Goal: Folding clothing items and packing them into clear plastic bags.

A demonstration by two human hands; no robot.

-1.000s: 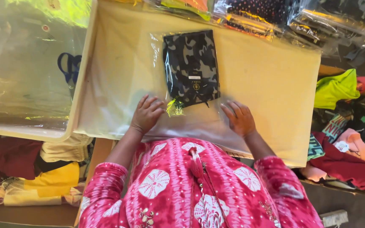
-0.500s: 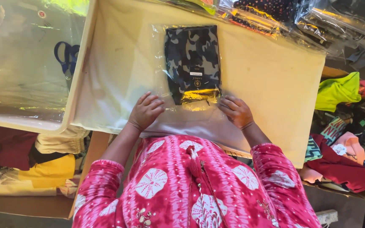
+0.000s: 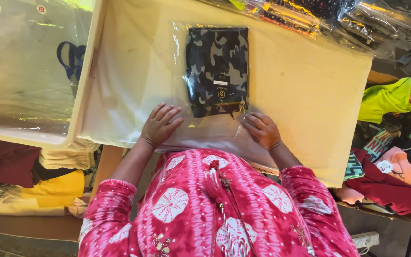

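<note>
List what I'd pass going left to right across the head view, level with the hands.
Folded yellow cloth under the table edge → left hand → clear plastic bag holding a camouflage garment → right hand → cream tabletop → heap of mixed coloured clothes.

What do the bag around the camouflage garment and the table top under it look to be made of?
The bag looks like thin clear plastic film: glossy, wrinkled, catching glare. The camouflage garment inside seems to be soft matte woven or knit cloth, folded flat. The table top is pale cream and matte; board or cloth cover, I cannot tell. The left hand and right hand press the bag's open end.
</note>
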